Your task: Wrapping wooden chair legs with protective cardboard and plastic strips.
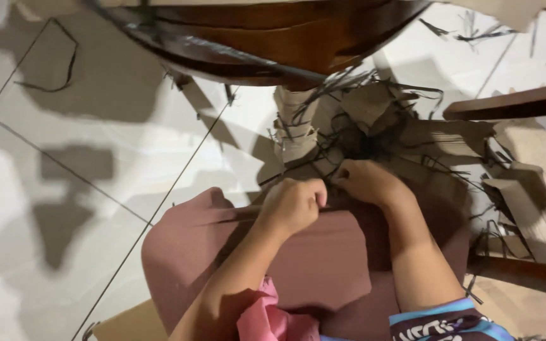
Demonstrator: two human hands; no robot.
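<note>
Black thin strips (342,136), tangled among torn brown cardboard pieces (374,104), lie just beyond the knuckles of both hands. Left hand (293,203): fingers curled into a loose fist, thumb and forefinger pressed together near the tip; what they pinch is too small to make out, though a dark strip runs under the fist. Right hand (364,180): fingers bent downward and pressed close together at the near edge of the strip tangle, fingertips hidden, so whether they grip a strip cannot be told. The two hands sit just beside one another, almost touching at the thumbs. Beneath both wrists lies a dusty-pink cushion (323,259), its far edge meeting the cardboard heap; the forearms cross it from the lower edge of the view. A bright pink cloth (263,319) shows at the left forearm, a patterned blue sleeve (443,322) at the right. A dark wooden curved piece of furniture (273,38) fills the upper centre, above the heap. More flat cardboard sheets (532,164) extend to the right. A pale tiled floor (64,189), crossed by shadows and stray strips, occupies the left side.
</note>
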